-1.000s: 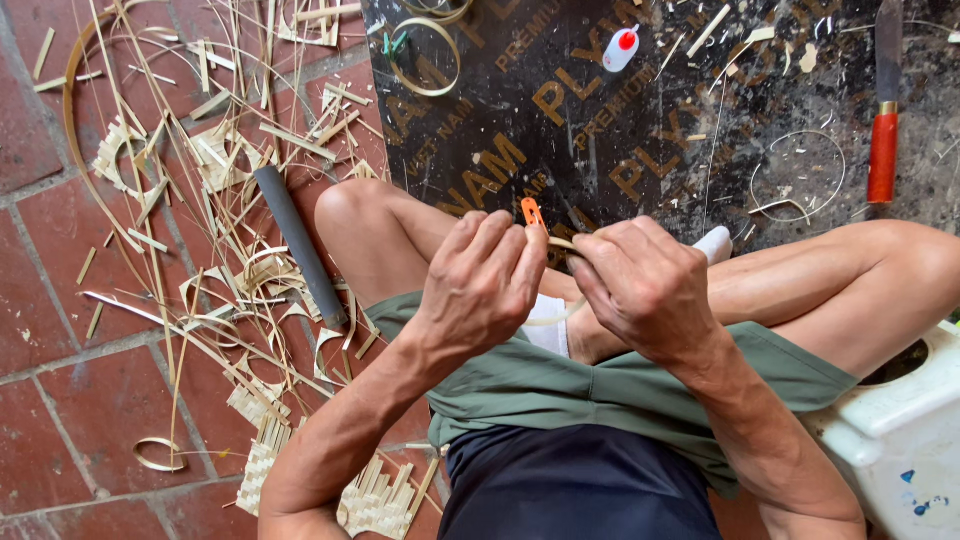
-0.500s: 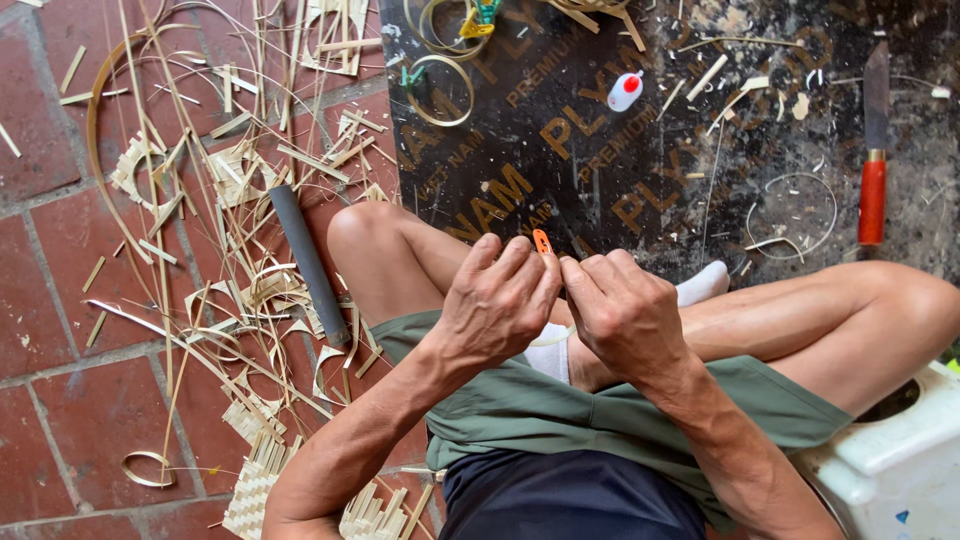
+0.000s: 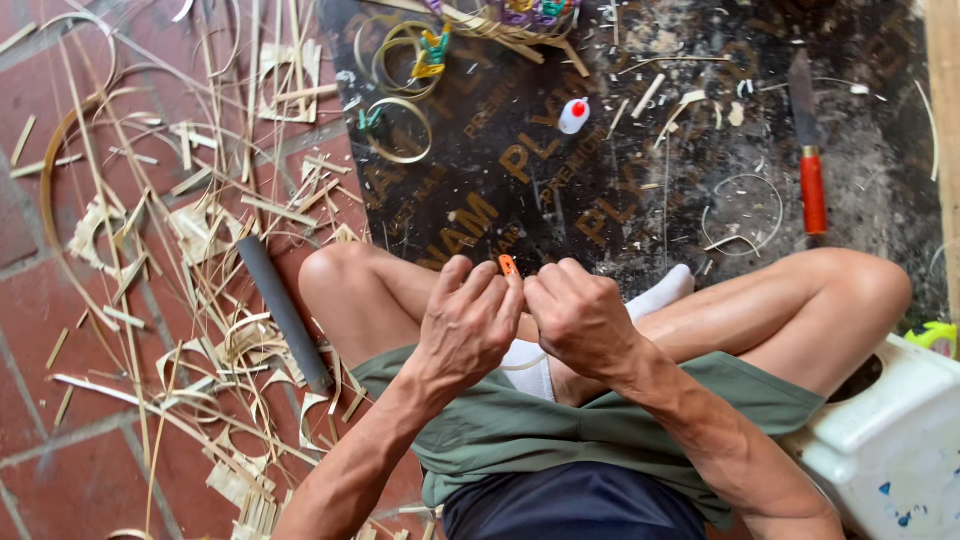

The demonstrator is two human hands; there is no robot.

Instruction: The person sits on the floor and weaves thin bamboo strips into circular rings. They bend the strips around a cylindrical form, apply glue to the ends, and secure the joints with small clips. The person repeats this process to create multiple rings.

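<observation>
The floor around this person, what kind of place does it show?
Probably a home craft workspace for bamboo weaving: bamboo strips litter the brick floor, coiled strip rings and a red-handled knife lie on a dark board.

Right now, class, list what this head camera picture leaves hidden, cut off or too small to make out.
- Small orange piece: only its tip shows; the left hand and right hand cover the rest in the head view.
- Pale strip below the hands: mostly hidden by the palms.
- Coloured clips: cut off by the top edge.
- White tub: cut off by the right edge.
- Yellow-green thing beside the tub: too little shows to tell.
</observation>
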